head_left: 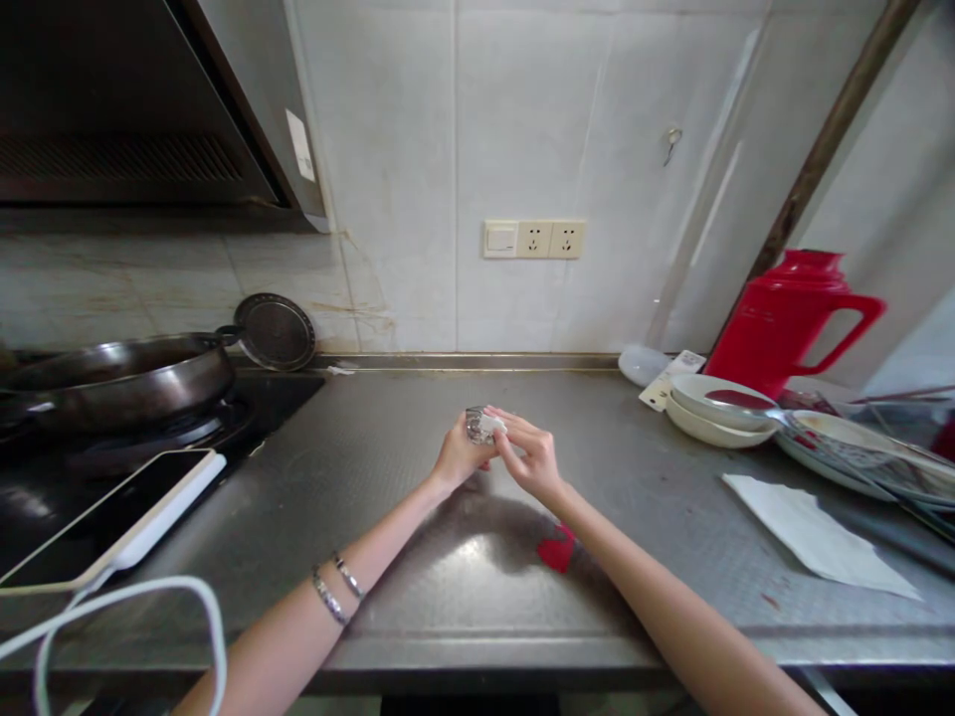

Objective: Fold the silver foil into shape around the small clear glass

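Note:
Above the middle of a steel counter (pixel 388 517), both my hands meet around a small crumpled piece of shiny wrapper or foil (pixel 481 425). My left hand (pixel 457 457) is closed on it from the left, with two bracelets on that forearm. My right hand (pixel 528 457) pinches the same piece from the right with its fingertips. What is inside the wrapper is hidden. A small red scrap (pixel 556 550) lies on the counter just under my right forearm.
A dark wok (pixel 111 378) sits on the stove at left, a round lid (pixel 276 331) leaning behind it. A phone with a white cable (pixel 111 517) lies near the front left. At right are stacked white bowls (pixel 716 413), plates, a red jug (pixel 787 318) and a white napkin (pixel 810 532).

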Available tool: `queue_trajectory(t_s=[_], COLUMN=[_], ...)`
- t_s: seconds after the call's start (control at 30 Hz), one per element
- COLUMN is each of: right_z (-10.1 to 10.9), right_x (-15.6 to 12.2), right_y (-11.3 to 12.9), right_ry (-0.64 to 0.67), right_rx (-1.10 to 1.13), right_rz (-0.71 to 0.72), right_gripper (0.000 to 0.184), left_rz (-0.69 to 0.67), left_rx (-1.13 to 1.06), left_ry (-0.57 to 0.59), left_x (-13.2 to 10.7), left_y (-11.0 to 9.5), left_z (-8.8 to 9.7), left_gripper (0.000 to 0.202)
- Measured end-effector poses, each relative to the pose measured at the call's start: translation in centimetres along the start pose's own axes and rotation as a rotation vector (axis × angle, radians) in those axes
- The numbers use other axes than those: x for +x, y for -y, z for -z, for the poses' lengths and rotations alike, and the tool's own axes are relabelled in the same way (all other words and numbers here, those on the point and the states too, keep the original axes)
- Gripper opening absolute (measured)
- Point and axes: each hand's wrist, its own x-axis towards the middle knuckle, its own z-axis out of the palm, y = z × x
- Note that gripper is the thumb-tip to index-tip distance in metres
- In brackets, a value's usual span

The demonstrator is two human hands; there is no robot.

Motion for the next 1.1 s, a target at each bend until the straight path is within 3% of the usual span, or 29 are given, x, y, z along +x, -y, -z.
queue_trajectory(t_s=[0.17,0.33,0.4,0.6,0.7,0.8,0.97,1.1], right_z=[0.6,0.8,0.6,0.6,0.5,0.3,0.4,0.3], right_x=[0.3,0.6,0.5,0.2,0.1,0.2,0.7,0.8], right_y=[-1.1,-1.8,-1.7,-0.9,-0.5,-0.1,-0.9,-2.2], right_ry=[0.097,0.028,0.042,0.173,0.203,0.120,-0.232,-0.299], right_rx=[-0.053,-0.078,-0.055,-0.027,0.002,0.037,-0.048,-0.120], right_rz=[0.141,-0.084,-0.101,0.125,0.165,0.044,-0.393,-0.490], right_gripper=[0.027,0.031,0.031,0.030,0.031,0.029,0.048,0.049], left_rz=[-0.069,-0.119,-0.118,-0.073,-0.004,0.052,0.223,0.304], left_rx=[0.135,0.222,0.255,0.234,0.177,0.054,-0.148,-0.298], left_ry=[0.047,0.031,0.001,0.046,0.061,0.090,0.139,0.227], left_x=[0.1,-0.1,0.0,0.7,0.8,0.6,0.4,0.3], left_y=[0.5,0.3,0.3,0.6,0.4,-0.1,-0.9,-0.7], left_z=[-0.1,-0.5,-0.4,0.5,0.7,0.7,0.9,1.0], left_gripper=[0.049,0.052,0.048,0.035,0.036,0.042,0.046,0.038])
